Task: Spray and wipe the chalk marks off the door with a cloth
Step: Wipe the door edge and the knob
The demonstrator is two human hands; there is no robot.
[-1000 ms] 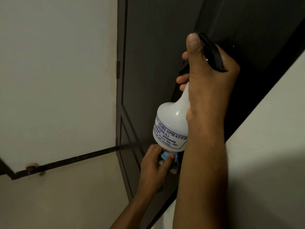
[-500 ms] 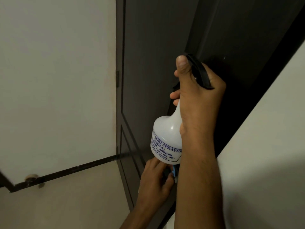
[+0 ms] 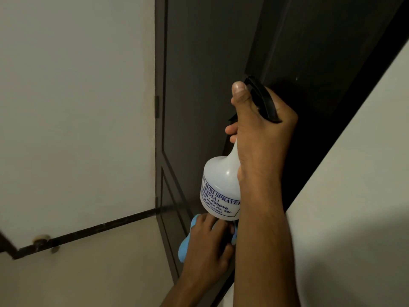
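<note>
Overhead, right hand [image 3: 263, 138] fingers gripping smooth white sprayer [image 3: 219, 187], left hand [image 3: 208, 247] clutching soft blue cloth [image 3: 184, 249]

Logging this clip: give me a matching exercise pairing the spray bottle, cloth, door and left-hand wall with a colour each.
Things:
1. spray bottle body
2. cloth
3. door
4. wall

Colours:
A. light blue
B. dark brown
C. translucent white with blue print
D. off-white

Pairs: 1-C, 2-A, 3-B, 4-D
</note>
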